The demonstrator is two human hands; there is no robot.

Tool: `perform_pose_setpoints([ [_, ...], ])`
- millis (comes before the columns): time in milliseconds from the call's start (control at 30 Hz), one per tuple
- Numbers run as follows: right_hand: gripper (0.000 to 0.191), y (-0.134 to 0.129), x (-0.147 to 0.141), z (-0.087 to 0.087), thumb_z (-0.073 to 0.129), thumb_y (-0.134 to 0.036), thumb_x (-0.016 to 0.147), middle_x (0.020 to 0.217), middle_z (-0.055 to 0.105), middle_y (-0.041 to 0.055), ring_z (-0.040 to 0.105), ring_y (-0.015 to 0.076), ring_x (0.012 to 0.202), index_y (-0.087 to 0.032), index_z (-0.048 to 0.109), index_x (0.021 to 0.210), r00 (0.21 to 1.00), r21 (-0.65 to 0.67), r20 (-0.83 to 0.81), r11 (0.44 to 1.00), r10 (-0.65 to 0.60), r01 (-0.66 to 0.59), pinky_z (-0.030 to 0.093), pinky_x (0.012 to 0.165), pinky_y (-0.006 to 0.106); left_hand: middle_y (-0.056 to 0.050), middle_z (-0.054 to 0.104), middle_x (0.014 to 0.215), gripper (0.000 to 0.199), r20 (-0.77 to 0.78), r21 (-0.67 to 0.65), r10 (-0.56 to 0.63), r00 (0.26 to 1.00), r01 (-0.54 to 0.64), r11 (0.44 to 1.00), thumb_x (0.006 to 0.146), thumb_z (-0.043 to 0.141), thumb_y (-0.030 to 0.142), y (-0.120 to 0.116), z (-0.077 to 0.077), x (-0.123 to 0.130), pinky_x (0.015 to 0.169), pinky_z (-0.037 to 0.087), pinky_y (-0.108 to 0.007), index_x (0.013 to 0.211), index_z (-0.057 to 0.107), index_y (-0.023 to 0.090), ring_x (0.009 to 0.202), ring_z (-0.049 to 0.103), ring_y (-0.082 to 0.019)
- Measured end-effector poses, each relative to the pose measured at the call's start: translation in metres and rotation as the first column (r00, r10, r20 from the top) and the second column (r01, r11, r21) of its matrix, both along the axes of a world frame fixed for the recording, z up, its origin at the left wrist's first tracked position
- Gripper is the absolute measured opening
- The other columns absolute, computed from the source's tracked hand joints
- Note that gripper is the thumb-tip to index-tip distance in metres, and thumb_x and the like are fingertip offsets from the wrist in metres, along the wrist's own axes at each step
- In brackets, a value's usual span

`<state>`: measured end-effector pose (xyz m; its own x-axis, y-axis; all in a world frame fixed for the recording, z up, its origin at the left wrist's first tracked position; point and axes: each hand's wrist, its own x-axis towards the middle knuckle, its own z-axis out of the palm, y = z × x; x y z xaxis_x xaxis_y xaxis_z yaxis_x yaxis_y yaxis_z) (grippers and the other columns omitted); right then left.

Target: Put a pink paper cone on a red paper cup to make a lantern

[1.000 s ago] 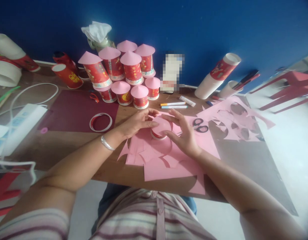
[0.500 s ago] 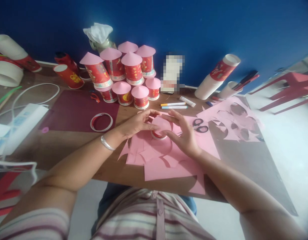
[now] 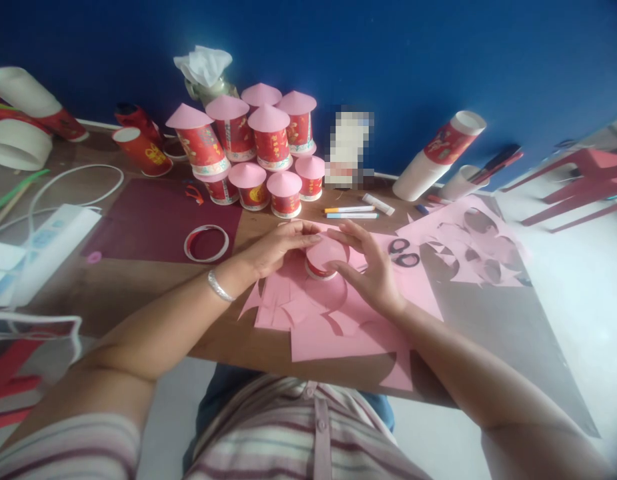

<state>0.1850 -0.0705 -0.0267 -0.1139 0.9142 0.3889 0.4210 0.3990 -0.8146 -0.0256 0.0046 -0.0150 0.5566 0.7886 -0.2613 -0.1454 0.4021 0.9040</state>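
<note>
A pink paper cone (image 3: 327,252) sits on top of a short red cup piece (image 3: 319,271) in the middle of the pink sheets. My left hand (image 3: 283,248) holds the cone's left and upper edge between thumb and fingers. On the other side, my right hand (image 3: 371,270) curves round the cone's right edge, its thumb at the lower rim. Cut pink paper sheets (image 3: 338,343) lie beneath both hands. Black-handled scissors (image 3: 403,253) rest on the paper just right of my right hand.
Several red cups with pink cone tops (image 3: 271,140) stand behind my hands. Two markers (image 3: 351,212), a glue stick (image 3: 378,204) and a white ring (image 3: 206,244) lie nearby. At right are cut paper scraps (image 3: 468,233) and stacked cups (image 3: 438,157); a power strip (image 3: 48,250) is at left.
My left thumb has moved up from the cone's face to its upper left edge. The view has shifted slightly; my right hand keeps its place at the cone.
</note>
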Motion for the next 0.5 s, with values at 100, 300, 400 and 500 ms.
perform_pose_setpoints([
  [100,0.073,-0.001,0.0,0.0,0.082,-0.04,0.09,0.137,0.074,0.0099,0.066,0.0303,0.136,-0.029,0.047,0.153,1.0,-0.006,-0.006,1.0,-0.003,0.003,0.045,0.123,0.059,-0.002,0.067,0.085,0.039,0.028,-0.011,0.086,0.996,-0.086,0.996,0.076,0.088,0.051,0.0,-0.002,0.006,0.076,0.041,-0.03,0.088,0.072,0.017,0.081,0.059,-0.016],
  [300,0.074,-0.001,-0.001,0.002,0.084,-0.039,0.089,0.136,0.075,0.0092,0.064,0.031,0.138,-0.029,0.047,0.153,0.999,-0.012,0.021,1.0,-0.026,0.026,0.046,0.122,0.06,-0.004,0.072,0.088,0.034,0.063,0.085,-0.012,0.998,0.007,0.996,0.079,0.087,0.047,0.001,-0.004,0.013,0.086,0.044,-0.034,0.09,0.075,0.017,0.09,0.063,-0.019],
  [400,0.074,-0.001,0.0,0.002,0.083,-0.039,0.089,0.136,0.075,0.0087,0.064,0.0312,0.138,-0.03,0.047,0.153,0.999,-0.017,0.036,0.999,-0.028,0.029,0.046,0.122,0.061,-0.003,0.069,0.08,0.036,0.036,0.075,0.005,0.999,-0.007,0.997,0.076,0.088,0.05,0.001,-0.002,0.012,0.079,0.043,-0.033,0.082,0.073,0.017,0.081,0.06,-0.018],
  [500,0.074,-0.001,0.0,0.002,0.083,-0.039,0.089,0.136,0.075,0.0085,0.065,0.0312,0.136,-0.03,0.048,0.153,0.999,0.0,0.036,1.0,-0.026,0.026,0.047,0.122,0.061,-0.003,0.069,0.076,0.036,0.027,0.051,0.004,1.0,-0.005,0.999,0.076,0.088,0.05,0.0,0.0,0.012,0.075,0.043,-0.033,0.078,0.073,0.017,0.076,0.059,-0.017],
])
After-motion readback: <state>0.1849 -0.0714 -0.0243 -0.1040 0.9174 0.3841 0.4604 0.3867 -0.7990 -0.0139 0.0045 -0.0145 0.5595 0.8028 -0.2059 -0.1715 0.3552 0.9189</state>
